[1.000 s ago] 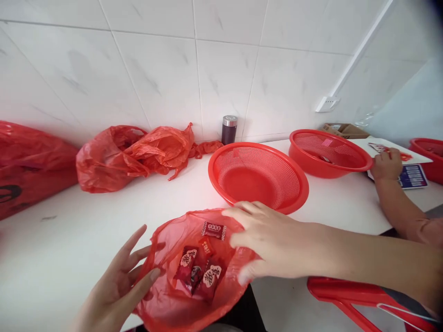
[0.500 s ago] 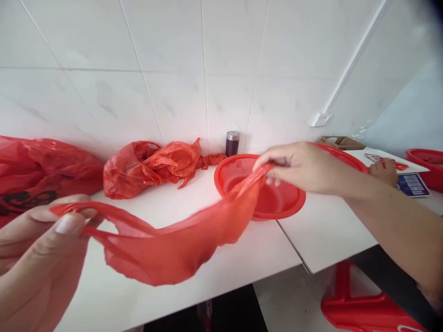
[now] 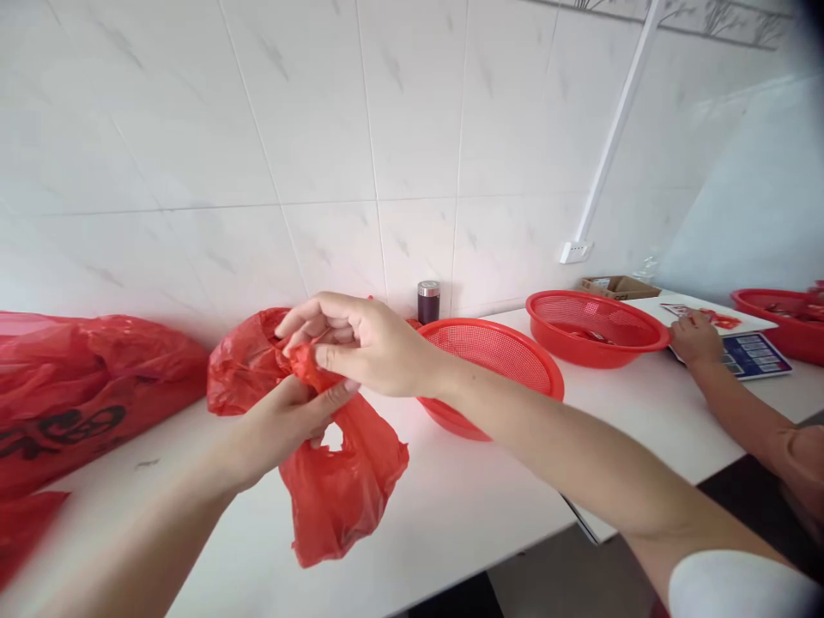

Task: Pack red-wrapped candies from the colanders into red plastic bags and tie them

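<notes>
Both hands are together over the white table point(image 3: 219, 532), gripping one red plastic bag point(image 3: 348, 489). My left hand point(image 3: 283, 425) is closed on the bag's gathered upper part from below. Just above it, my right hand point(image 3: 360, 339) pinches a twisted end of the same bag between thumb and fingers. The rest of the bag hangs loose beneath, with a gap near the handle. Behind my hands sits another crumpled red bag point(image 3: 238, 365), partly covered by them. A red mesh basket point(image 3: 489, 343) stands behind my right forearm.
A big red bag with black markings point(image 3: 129, 378) lies at the left. Near the wall stands a dark flask point(image 3: 428, 302). Further right are a second red basket point(image 3: 598, 322), a blue-and-white scale point(image 3: 756, 354) and another person's hand point(image 3: 695, 339).
My hands, earlier far apart with the bag stretched between them, have come together at the left. The bag now hangs bunched from them. The view has shifted, showing more of the right basket.
</notes>
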The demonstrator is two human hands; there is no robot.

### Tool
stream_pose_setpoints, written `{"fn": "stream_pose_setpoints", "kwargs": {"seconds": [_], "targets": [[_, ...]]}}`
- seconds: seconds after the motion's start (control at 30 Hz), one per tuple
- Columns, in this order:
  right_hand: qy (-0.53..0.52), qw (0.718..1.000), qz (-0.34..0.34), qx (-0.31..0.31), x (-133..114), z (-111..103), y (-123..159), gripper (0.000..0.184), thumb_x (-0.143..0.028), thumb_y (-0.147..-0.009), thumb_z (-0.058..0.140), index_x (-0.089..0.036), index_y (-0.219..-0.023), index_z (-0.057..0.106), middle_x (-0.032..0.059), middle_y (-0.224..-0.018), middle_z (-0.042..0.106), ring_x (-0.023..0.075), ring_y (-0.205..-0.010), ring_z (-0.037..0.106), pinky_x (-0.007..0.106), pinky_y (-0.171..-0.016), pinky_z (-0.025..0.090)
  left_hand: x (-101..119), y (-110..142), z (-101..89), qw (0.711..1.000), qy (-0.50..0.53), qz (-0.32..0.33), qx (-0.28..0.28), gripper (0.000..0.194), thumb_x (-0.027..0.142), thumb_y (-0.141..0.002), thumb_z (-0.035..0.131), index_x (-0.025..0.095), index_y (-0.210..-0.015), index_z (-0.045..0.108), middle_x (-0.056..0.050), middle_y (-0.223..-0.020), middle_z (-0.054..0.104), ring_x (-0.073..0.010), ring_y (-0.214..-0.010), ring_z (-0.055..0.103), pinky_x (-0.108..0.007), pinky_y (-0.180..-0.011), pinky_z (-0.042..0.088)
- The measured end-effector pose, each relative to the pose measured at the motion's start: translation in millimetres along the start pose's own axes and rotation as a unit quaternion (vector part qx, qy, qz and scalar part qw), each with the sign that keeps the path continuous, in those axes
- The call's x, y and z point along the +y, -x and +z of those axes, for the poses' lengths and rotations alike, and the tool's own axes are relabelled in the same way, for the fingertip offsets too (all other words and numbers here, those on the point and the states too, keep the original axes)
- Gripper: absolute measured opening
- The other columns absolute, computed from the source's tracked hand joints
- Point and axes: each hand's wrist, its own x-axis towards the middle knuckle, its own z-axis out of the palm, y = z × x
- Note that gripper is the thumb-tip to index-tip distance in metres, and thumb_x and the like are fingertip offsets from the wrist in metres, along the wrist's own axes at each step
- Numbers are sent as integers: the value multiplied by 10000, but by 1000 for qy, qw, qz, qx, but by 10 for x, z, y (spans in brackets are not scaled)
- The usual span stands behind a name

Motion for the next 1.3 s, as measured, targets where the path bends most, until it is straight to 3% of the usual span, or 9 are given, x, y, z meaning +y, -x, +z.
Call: {"fn": "stream_pose_setpoints", "kwargs": {"seconds": [0.17,0.37,0.47,0.57,0.67,0.87,1.0,1.17,1.3], "targets": [[26,994,86,64,408,121,135,225,-313,-867,636,-223,-1059,560,37,-1037,626,154,-957,609,321,-820,522,-151,-61,-64,984,160,-71,-8,410,555,-869,549,231,-697,367,107,-559,109,-78,-498,97,-179,-442,243],[-37,991,84,96,286,184,384,138,-298,-874,621,-203,-857,523,-15,-807,573,128,-783,602,294,-750,498,-294,3,-155,991,105,-34,-79,368,516,-924,471,207,-781,609,13,-668,596,-133,-639,532,-248,-634,462],[-113,988,100,18,167,249,473,187,-347,-863,655,-210,-910,537,-16,-793,594,132,-779,617,285,-739,499,-284,57,-227,993,55,19,-100,245,405,-918,522,225,-896,687,20,-760,630,-161,-745,576,-273,-710,477],[-66,988,115,82,355,335,481,225,-412,-931,558,-228,-1060,567,21,-976,633,146,-976,606,315,-883,468,-313,55,-252,992,-74,41,-89,145,340,-859,593,241,-895,693,16,-862,666,-171,-814,586,-266,-734,460],[-7,982,157,103,711,456,453,292,-416,-986,445,-252,-1200,557,31,-1062,627,159,-1089,565,344,-972,414,-426,7,-185,976,-205,71,-20,83,189,-800,533,227,-763,597,27,-723,606,-147,-647,535,-245,-588,418],[-179,957,226,26,1095,606,502,282,-343,-980,463,-242,-1223,567,-72,-612,509,85,-485,476,274,-657,468,-735,-48,6,912,-344,163,152,254,35,-692,385,228,-770,532,-35,-972,615,-173,-727,550,-267,-581,362],[-238,933,271,-11,1087,579,563,185,-318,-915,573,-182,-1029,627,-17,-727,609,115,-635,587,269,-676,477,-827,-8,15,916,-331,184,133,270,159,-840,416,256,-1019,593,-52,-1099,654,-193,-786,643,-292,-663,472],[-16,970,242,30,954,592,796,220,-359,-932,518,-196,-804,590,-15,-756,605,119,-681,535,242,-640,403,-957,230,-179,977,-204,67,1,354,428,-933,422,307,-1160,665,-39,-1131,711,-264,-1051,635,-330,-897,494],[72,953,278,93,1142,580,1220,332,-379,-955,438,-206,-672,454,-14,-662,606,136,-615,537,261,-616,383,-1338,541,-469,987,-148,-57,1,453,575,-894,408,272,-816,735,-45,-778,736,-235,-686,635,-282,-558,489]]}}
